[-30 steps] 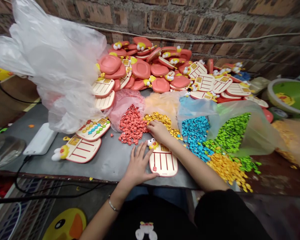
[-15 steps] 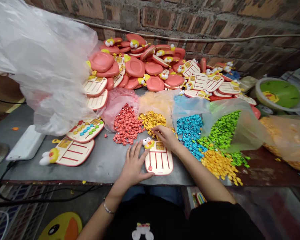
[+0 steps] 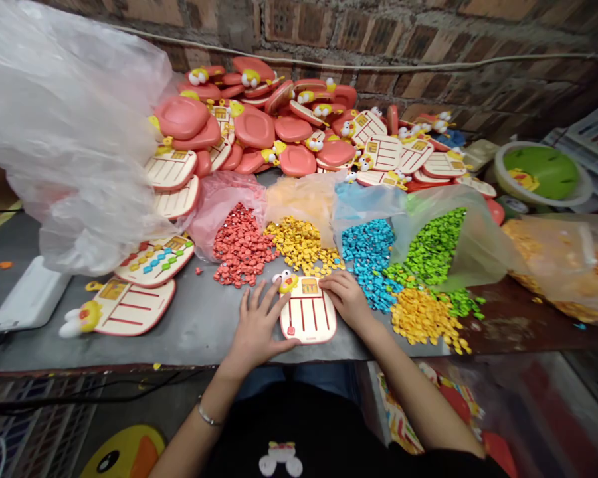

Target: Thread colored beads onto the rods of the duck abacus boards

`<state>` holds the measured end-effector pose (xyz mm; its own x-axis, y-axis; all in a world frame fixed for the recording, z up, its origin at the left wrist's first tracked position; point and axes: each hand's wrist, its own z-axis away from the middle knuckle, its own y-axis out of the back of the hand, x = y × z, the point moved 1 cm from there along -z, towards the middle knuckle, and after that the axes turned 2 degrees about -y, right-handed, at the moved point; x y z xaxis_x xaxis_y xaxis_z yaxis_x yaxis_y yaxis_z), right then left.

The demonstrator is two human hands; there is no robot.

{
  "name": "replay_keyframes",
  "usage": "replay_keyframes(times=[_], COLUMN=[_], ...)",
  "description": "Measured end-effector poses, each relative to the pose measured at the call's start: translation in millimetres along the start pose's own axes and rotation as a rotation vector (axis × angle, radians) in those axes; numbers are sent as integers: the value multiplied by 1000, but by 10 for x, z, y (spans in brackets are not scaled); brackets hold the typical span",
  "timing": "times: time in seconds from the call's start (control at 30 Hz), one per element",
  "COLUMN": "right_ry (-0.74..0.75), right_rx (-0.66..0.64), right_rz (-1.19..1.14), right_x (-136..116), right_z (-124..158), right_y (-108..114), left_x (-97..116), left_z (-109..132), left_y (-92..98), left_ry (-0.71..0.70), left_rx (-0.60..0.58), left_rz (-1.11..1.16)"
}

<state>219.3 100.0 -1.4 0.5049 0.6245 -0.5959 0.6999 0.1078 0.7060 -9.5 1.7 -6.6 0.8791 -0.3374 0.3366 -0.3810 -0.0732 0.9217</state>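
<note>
A cream and salmon toy abacus board with a yellow duck head lies on the metal table, its rods bare of beads. My left hand rests with spread fingers against its left edge. My right hand lies curled at its upper right edge, and anything in its fingers is hidden. Loose beads spill from bags just beyond: red, yellow, blue and green. An orange-yellow bead pile lies right of my right hand.
A beaded board and a bare board lie left. Salmon toy boards are heaped against the brick wall. A large plastic bag billows left. A white power bank and a green basin flank the table.
My right hand has moved from the yellow beads down to the board's upper right edge. The whole view has drifted, with the scene shifting left and slightly up.
</note>
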Motion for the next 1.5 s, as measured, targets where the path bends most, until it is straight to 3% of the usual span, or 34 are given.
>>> replay_keyframes(times=[0.23,0.47,0.53,0.63,0.7,0.8,0.87,1.0,1.1,1.2,1.27,1.4,1.5], right_ry=[-135,-135,-123,-78,-59,-16,65,237,298,286,251,169,81], right_rx=[-6,-103,-207,-484,-544,-375,-320,-507,-590,-550,-452,-190,-80], right_rz=[-89,-192,-256,-466,-533,-400,-244,120,265,183,39,-204,-188], right_x=[-108,-358,-422,-451,-437,-423,-445,-525,-551,-498,-417,-202,-57], right_z=[187,-120,-177,-241,-345,-667,-939,-1374,-1501,-1459,-1347,-950,-589], right_y=[30,-323,-336,-221,-129,-140,-292,-718,-864,-776,-609,-150,127], left_x=[-16,-17,-18,-20,-23,-34,-42,-56,-63,-60,-54,-41,-34], left_z=[-19,-29,-24,-19,-18,-19,-17,-2,4,1,-5,-11,-11], left_y=[-3,-20,-26,-30,-33,-43,-56,-78,-80,-68,-54,-27,-10], left_ry=[2,-17,-13,-17,-25,-36,-36,-13,-1,-14,-26,-39,-45], left_rx=[-24,-71,-60,-46,-43,-39,-39,-35,-30,-31,-28,-24,-30], left_rz=[14,79,80,70,64,53,52,88,108,102,94,98,104])
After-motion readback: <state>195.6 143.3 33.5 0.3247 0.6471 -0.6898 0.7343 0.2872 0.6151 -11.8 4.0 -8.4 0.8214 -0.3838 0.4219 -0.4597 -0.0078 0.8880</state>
